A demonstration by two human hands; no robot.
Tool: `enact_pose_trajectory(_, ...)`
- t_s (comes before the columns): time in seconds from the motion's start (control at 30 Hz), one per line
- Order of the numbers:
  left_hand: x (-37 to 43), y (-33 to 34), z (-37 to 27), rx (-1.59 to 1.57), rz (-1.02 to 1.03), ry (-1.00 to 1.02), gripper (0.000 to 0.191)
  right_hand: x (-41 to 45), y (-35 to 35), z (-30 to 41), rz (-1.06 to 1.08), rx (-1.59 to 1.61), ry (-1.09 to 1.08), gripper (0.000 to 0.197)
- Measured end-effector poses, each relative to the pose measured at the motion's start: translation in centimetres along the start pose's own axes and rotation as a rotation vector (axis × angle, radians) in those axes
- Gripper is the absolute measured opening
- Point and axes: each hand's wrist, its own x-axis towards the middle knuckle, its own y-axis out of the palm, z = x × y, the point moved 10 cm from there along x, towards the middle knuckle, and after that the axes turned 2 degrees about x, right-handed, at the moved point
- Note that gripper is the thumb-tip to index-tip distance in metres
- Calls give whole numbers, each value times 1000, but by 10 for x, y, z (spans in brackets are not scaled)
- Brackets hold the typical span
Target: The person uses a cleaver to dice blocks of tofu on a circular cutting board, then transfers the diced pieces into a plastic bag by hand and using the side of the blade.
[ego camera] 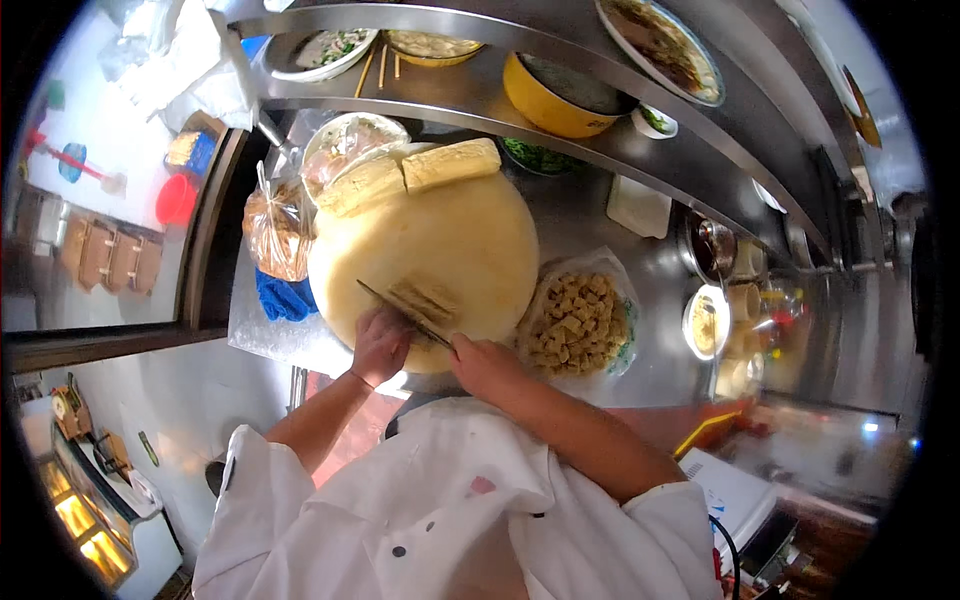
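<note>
A large round pale cutting board (465,240) lies in front of me. My right hand (484,365) grips the handle of a kitchen knife (405,311), whose blade points up and left across the board's near part. My left hand (381,341) rests just on the near side of the blade; the food beneath its fingers is mostly hidden. Beyond the blade lie cut strips of pale yellow food (425,297). Two larger blocks of similar food, one (452,163) at the board's far edge and one (365,186) at its far left, sit close together.
Right of the board is an open plastic bag of cubed food (577,322). At left are a tied plastic bag (276,225) and a blue cloth (285,295). A steel shelf (465,86) crosses above the far side, carrying a yellow pot (559,97). A white container (639,206) stands at right.
</note>
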Motion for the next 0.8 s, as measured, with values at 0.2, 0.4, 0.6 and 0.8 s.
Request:
enact_pose_trajectory(0.2,-2,0,2,-48,-60,-34,17,-1,23,-8,65,-54,50,28)
enact_pose_trajectory(0.4,-10,27,13,45,127,23,19,6,20,9,-25,-62,-14,29)
enact_pose_trajectory(0.6,-16,24,15,55,72,-40,20,16,38,1,65,-102,-10,29)
enact_pose_trajectory(0.8,-20,37,19,91,112,-62,16,16,39,-7,-57,-104,-54,30)
